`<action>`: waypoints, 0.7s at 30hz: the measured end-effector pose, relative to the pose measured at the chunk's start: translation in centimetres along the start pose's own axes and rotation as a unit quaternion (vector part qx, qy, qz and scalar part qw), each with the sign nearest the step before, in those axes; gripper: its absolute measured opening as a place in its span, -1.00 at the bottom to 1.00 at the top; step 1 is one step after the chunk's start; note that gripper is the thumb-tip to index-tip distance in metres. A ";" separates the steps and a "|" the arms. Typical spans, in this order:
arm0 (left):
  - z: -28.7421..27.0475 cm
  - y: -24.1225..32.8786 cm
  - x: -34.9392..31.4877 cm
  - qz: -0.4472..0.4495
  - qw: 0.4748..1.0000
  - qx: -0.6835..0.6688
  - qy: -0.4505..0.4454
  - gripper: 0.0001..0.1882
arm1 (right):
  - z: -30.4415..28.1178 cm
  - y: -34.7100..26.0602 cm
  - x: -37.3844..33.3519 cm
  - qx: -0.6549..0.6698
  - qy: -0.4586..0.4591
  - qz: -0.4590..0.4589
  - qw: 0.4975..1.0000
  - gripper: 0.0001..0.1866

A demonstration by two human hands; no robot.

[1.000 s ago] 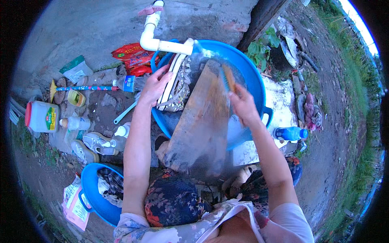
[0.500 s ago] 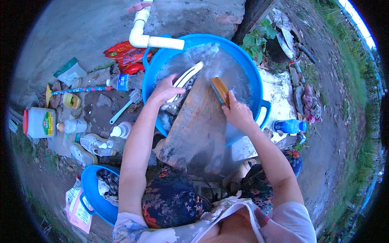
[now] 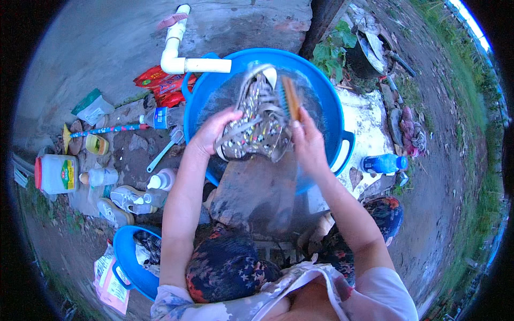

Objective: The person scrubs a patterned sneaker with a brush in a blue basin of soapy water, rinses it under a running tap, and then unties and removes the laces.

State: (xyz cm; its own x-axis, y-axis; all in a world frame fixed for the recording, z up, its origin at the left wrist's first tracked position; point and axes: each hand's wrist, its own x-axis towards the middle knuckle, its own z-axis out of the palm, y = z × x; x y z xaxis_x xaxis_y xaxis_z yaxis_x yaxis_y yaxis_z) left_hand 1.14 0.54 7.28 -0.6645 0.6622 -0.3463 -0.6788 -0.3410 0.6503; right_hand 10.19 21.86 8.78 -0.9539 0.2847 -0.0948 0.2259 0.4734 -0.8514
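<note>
My left hand [image 3: 215,131] is closed on the side of a patterned lace-up shoe [image 3: 256,122], grey-brown with coloured specks, grey laces and a white toe. It is raised over the big blue tub [image 3: 331,95], its upper side showing. My right hand [image 3: 308,142] grips a wooden scrub brush [image 3: 289,97], its bristles turned toward the shoe; whether they touch it I cannot tell. Below the shoe, a wet wooden board [image 3: 251,190] slopes from the tub toward my knees. Cloudy water fills the tub's bottom.
A white pipe with a tap [image 3: 206,65] juts over the tub's left rim. To the left are a pale-handled brush [image 3: 161,155], bottles, a jug [image 3: 58,174], a pair of light shoes [image 3: 128,200] and a small blue basin [image 3: 126,254]. A blue bottle [image 3: 383,163] lies at right.
The shoe has been turned from sole-side view to its laced upper and brought up over the board. The brush has swung more upright, close beside the shoe. The view has shifted slightly.
</note>
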 end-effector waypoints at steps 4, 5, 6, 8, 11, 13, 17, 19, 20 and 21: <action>-1.2 -1.2 0.7 -0.073 0.988 0.115 0.070 -0.71 | 2.0 0.2 3.3 -0.162 -0.074 -0.009 0.984 -0.46; -1.3 -1.0 1.0 -0.096 0.978 0.159 0.091 -0.74 | 2.8 1.6 5.4 -0.170 -0.051 0.011 0.984 -0.46; -0.9 -1.4 0.6 -0.123 0.971 0.180 0.094 -0.83 | 3.0 2.6 7.3 -0.196 -0.060 0.042 0.978 -0.50; -1.4 -1.8 0.2 -0.118 0.959 0.237 0.099 -0.78 | 3.4 2.9 8.1 -0.209 -0.063 0.040 0.975 -0.54; -0.6 -2.2 -0.1 -0.067 0.957 0.238 0.154 -0.73 | 1.3 2.7 3.6 -0.160 -0.073 0.007 0.984 -0.53; -1.4 -2.9 0.2 -0.045 0.947 0.268 0.169 -0.67 | -0.5 2.1 -0.1 -0.174 -0.089 -0.098 0.976 -0.52; 1.1 -1.6 0.2 -0.059 0.868 0.482 0.104 -0.68 | -0.4 0.6 2.6 -0.307 -0.124 -0.081 0.940 -0.45; 1.1 -1.1 0.8 -0.111 0.863 0.476 0.129 -0.69 | 0.9 0.4 5.3 -0.302 -0.101 -0.076 0.945 -0.45; 1.1 -1.3 0.8 -0.108 0.873 0.453 0.143 -0.70 | 1.5 0.2 6.0 -0.277 -0.097 -0.058 0.954 -0.42; 0.5 -1.4 0.4 -0.105 0.883 0.426 0.165 -0.70 | 2.1 -0.8 5.4 -0.272 -0.131 -0.075 0.950 -0.42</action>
State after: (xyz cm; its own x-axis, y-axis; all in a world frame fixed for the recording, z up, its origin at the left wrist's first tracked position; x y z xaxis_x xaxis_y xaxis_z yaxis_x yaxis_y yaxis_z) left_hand 1.98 1.59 6.60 -0.7028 0.3721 -0.6063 -0.4096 0.4852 0.7725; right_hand 4.40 21.26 7.90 -0.9837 -0.0036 -0.1797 0.0844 0.8735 -0.4794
